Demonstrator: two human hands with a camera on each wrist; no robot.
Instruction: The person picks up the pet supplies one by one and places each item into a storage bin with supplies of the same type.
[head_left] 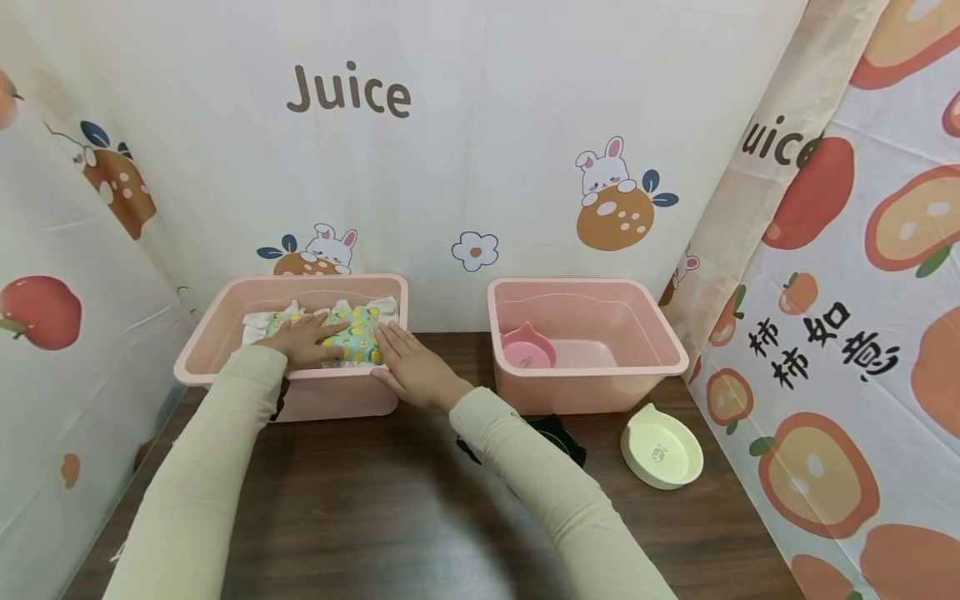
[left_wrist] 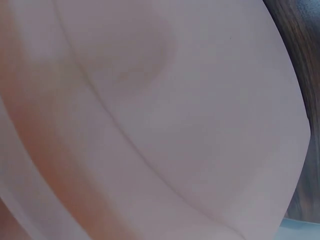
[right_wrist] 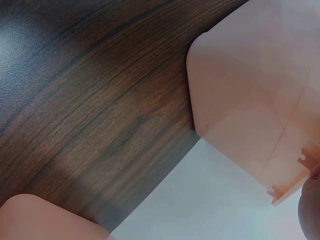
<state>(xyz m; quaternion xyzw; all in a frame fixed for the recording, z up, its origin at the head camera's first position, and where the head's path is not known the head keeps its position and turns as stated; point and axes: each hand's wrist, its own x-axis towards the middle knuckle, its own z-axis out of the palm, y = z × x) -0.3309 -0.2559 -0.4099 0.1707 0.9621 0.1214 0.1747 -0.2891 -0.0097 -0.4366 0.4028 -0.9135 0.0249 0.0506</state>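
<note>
In the head view a pink bin stands at the left, holding light green and yellow printed cloth with white edges. My left hand reaches over its front rim and rests on the cloth, fingers spread. At the front right corner of this bin, my right hand lies with straight fingers, their tips at the rim and the cloth's edge. Bin wall fills most of the left wrist view, where the hand is hidden. Part of a finger shows beside the bin in the right wrist view.
A second pink bin stands to the right with a deep pink dish inside. A pale yellow dish sits on the dark wooden table. Something black is partly hidden behind my right sleeve. Printed curtains enclose the table.
</note>
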